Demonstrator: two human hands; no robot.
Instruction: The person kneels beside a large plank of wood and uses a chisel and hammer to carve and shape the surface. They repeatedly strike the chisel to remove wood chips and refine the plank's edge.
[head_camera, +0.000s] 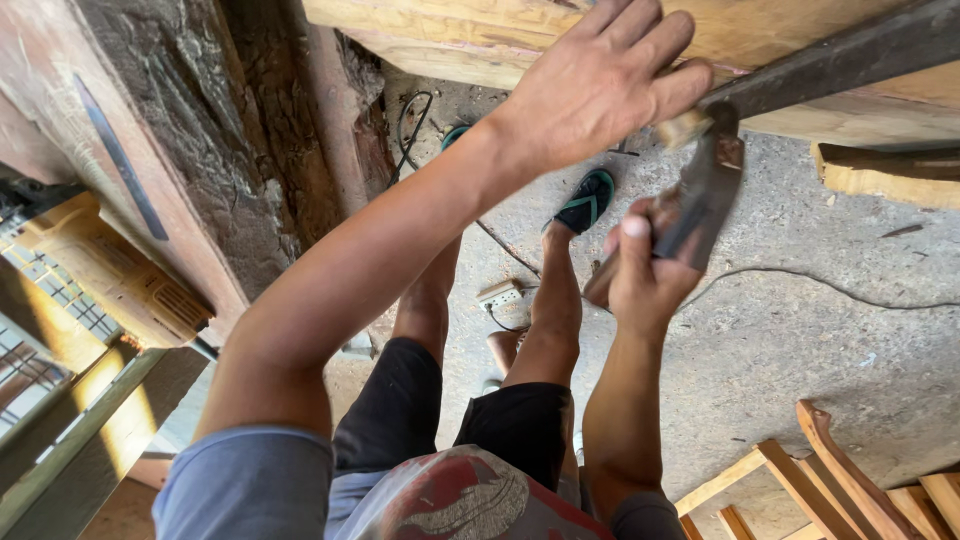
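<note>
The left hand lies flat on the plank, far side. The right hand, grip closed around a hammer, strikes; next blow needs steady aim.

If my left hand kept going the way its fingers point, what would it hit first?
Probably nothing new: the left hand already seems to rest on the pale wooden plank, fingers aimed up-right along it toward the dark bar. Depth is unclear.

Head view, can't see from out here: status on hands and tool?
Left hand flat on pale wooden plank. Right hand gripping dark metal hammer, head near small wooden peg. Dark metal bar crosses plank close by.
</note>
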